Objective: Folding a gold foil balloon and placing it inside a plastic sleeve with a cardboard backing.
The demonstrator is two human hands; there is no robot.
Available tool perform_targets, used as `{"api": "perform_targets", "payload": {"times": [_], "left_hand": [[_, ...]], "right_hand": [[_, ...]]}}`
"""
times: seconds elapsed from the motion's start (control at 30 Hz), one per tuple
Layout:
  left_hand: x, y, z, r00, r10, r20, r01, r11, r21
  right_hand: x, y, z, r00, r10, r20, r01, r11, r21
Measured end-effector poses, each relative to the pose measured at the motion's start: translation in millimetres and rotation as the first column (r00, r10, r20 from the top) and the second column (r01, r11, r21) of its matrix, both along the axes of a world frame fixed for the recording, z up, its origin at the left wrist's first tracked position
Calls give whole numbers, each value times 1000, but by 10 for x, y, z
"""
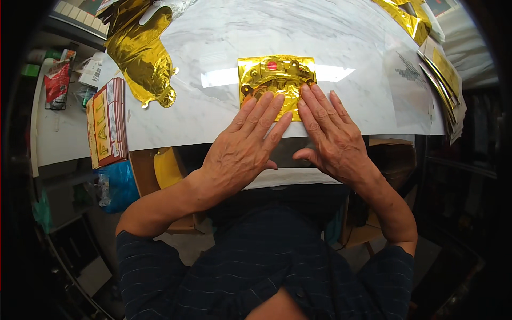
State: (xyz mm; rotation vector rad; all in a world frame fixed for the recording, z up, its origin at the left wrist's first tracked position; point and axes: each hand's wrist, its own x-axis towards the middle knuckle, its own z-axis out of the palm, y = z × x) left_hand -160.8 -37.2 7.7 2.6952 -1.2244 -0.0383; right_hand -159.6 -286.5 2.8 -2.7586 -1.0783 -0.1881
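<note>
Folded gold foil balloon (276, 80) — flat square, crinkled, on white marble table near front edge.

Both forearms reached forward; the left hand (242, 152) and right hand (333, 136) lay flat, palms down, fingers extended, index fingertips nearly touching

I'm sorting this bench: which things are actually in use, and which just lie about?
In use: folded gold foil piece, pressed flat by left hand and right hand.
Lying about: crumpled gold foil balloon, stack of packets, clear sleeves, blue bag.

Both hands cover the folded gold foil piece's (276, 77) lower edge; its shape is perhaps a balloon
</note>
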Motion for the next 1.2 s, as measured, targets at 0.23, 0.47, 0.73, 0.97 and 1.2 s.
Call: {"api": "perform_targets", "payload": {"times": [0.23, 0.47, 0.73, 0.97, 1.2], "left_hand": [[10, 16, 55, 998, -24, -57, 23, 999, -25], [60, 78, 168, 994, -68, -84, 61, 995, -75], [385, 139, 305, 993, -115, -33, 109, 984, -141], [541, 207, 271, 996, -88, -10, 87, 990, -113], [527, 191, 256, 997, -70, -12, 67, 980, -187]], "right_hand": [[2, -34, -52, 1000, 4, 17, -4, 1000, 21], [32, -39, 37, 997, 9, 73, -12, 999, 41], [188, 3, 121, 977, 55, 206, -44, 997, -57], [229, 95, 234, 956, 150, 252, -98, 973, -207], [237, 112, 137, 964, 67, 256, -36, 992, -124]]}}
